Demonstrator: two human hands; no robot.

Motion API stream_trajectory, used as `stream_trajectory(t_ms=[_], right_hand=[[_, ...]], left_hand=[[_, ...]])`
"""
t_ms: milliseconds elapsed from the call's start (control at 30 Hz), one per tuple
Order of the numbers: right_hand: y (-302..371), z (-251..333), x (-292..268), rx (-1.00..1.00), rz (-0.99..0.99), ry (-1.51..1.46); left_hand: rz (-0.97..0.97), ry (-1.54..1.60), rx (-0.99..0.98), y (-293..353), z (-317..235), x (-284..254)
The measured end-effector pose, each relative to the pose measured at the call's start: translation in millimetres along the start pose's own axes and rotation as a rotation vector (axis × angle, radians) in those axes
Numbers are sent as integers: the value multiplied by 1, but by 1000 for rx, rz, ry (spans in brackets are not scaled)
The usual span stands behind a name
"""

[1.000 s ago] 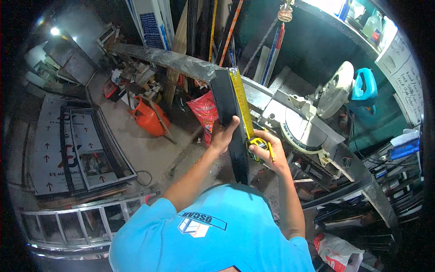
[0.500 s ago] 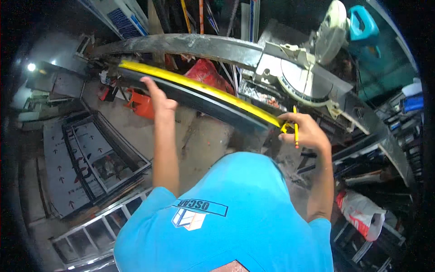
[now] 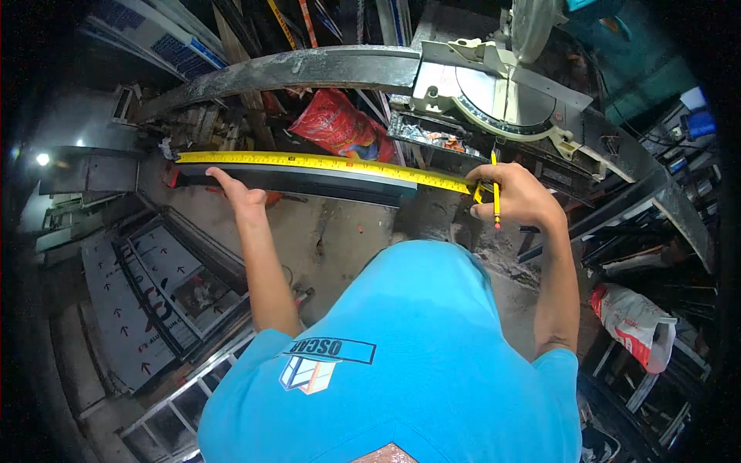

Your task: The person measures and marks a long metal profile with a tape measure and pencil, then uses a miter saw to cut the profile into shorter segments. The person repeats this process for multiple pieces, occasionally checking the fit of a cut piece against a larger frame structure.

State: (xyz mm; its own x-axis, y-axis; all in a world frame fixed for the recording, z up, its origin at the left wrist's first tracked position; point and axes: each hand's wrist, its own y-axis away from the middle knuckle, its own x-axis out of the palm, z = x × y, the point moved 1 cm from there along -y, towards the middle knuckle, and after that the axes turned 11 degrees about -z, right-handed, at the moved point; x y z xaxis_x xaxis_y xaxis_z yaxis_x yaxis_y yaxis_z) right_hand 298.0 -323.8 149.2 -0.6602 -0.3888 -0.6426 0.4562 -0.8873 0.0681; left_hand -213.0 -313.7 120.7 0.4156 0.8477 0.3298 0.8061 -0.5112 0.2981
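My left hand point(image 3: 245, 199) holds a long dark metal profile point(image 3: 309, 182) in the air, crosswise in front of me. Its thumb lies along the near face, and the other fingers are mostly hidden. Stretched along the profile's far edge is a yellow tape measure blade point(image 3: 309, 161), its far end at the profile's left end. My right hand point(image 3: 519, 194) grips the tape measure case point(image 3: 484, 192) past the profile's right end; the fingers cover most of it. A yellow pencil point(image 3: 495, 202) is also tucked between the right hand's fingers.
A mitre saw point(image 3: 505, 92) stands on a long metal bench point(image 3: 309, 71) beyond the profile. Below it sit a red sack point(image 3: 340, 123) and a tray of scraps point(image 3: 432, 139). Framed panels point(image 3: 154, 285) lean at left; a white-and-red bag point(image 3: 633, 324) lies at right.
The profile and tape have swung from a slant to nearly level, their left end coming lower in view. My left hand has moved down and left with them; both hands keep their hold.
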Motion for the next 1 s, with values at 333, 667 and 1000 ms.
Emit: stream_trajectory(t_ms=[333, 667, 1000], right_hand=[[-1, -1, 5, 37, 53, 41], [2, 4, 4, 60, 74, 27], [8, -1, 9, 47, 48, -4]], left_hand=[[4, 29, -13, -3, 6, -9], [-22, -9, -35, 4, 4, -6], [14, 4, -24, -5, 8, -9]])
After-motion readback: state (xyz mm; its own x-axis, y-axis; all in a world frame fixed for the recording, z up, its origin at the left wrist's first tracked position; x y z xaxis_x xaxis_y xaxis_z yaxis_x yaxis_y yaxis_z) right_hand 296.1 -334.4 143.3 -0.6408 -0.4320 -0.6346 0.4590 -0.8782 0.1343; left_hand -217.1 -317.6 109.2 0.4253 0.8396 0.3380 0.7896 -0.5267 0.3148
